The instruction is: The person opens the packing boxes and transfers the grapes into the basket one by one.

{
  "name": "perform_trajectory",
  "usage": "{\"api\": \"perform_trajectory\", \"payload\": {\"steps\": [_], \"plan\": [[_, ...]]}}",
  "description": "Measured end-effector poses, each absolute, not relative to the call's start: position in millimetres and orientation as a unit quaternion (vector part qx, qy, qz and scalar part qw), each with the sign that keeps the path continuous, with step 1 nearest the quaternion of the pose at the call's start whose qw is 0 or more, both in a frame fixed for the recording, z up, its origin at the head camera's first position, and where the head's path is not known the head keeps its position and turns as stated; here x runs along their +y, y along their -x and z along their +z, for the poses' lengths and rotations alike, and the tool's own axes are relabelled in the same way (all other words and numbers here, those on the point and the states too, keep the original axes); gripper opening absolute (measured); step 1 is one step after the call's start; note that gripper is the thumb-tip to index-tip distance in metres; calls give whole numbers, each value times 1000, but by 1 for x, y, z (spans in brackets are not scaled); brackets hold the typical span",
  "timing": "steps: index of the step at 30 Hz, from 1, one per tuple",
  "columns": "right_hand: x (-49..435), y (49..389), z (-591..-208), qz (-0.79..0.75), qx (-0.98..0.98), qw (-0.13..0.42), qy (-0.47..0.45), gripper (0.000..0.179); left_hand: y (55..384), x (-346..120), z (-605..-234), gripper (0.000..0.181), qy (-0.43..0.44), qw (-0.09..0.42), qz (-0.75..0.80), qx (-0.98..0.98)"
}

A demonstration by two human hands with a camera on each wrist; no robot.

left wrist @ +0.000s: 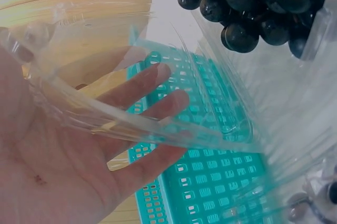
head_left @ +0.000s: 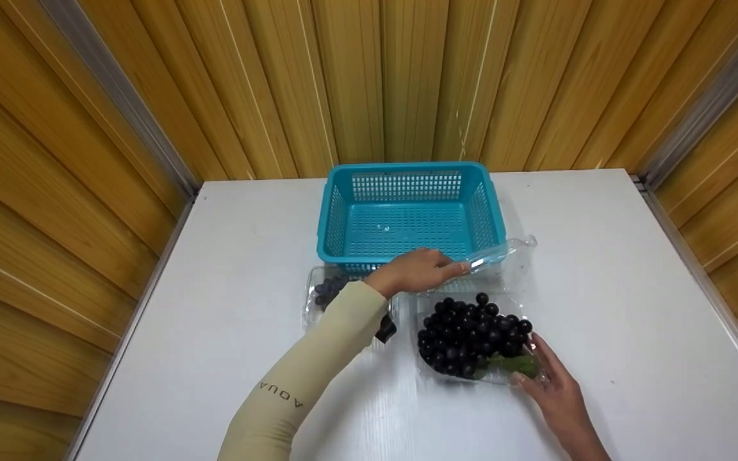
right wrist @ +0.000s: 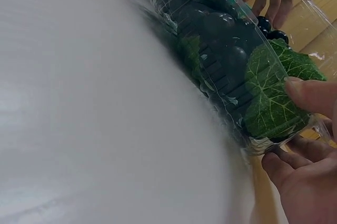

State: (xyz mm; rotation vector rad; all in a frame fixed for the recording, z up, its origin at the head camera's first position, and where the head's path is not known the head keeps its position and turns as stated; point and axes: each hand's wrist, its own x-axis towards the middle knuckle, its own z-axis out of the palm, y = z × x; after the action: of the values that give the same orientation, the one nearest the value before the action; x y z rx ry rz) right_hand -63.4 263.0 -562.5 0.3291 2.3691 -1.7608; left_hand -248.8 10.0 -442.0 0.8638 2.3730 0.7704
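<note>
A clear plastic clamshell box [head_left: 430, 374] stands with its lid up, holding a bunch of dark grapes [head_left: 468, 336] and a green leaf [right wrist: 271, 89]. My left hand [head_left: 417, 272] is at the raised lid [head_left: 503, 256]. Its fingers [left wrist: 163, 103] are spread and fairly straight, seen through the lid's clear plastic in the left wrist view. At the box's near right corner my right hand [head_left: 558, 390] holds the end wall, thumb at the rim beside the leaf and fingers lower down outside.
Behind the boxes a turquoise basket [head_left: 407, 168] stands on the white table [head_left: 234, 256]. A second clear box [head_left: 311, 307] with dark grapes lies left, partly hidden by the left forearm. Wood-patterned walls [head_left: 407, 83] enclose the table at the back and sides.
</note>
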Motion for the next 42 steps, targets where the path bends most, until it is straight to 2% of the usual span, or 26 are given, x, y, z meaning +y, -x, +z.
{"api": "perform_trajectory", "payload": {"steps": [21, 34, 42], "plan": [[265, 58, -563, -634, 762, 77, -104, 82, 254, 11, -439, 68, -322, 235, 265, 878], [265, 57, -560, -600, 792, 64, -99, 81, 259, 10, -434, 69, -317, 251, 252, 879], [269, 55, -560, -582, 804, 76, -94, 80, 261, 10, -431, 67, -308, 259, 251, 880]]}}
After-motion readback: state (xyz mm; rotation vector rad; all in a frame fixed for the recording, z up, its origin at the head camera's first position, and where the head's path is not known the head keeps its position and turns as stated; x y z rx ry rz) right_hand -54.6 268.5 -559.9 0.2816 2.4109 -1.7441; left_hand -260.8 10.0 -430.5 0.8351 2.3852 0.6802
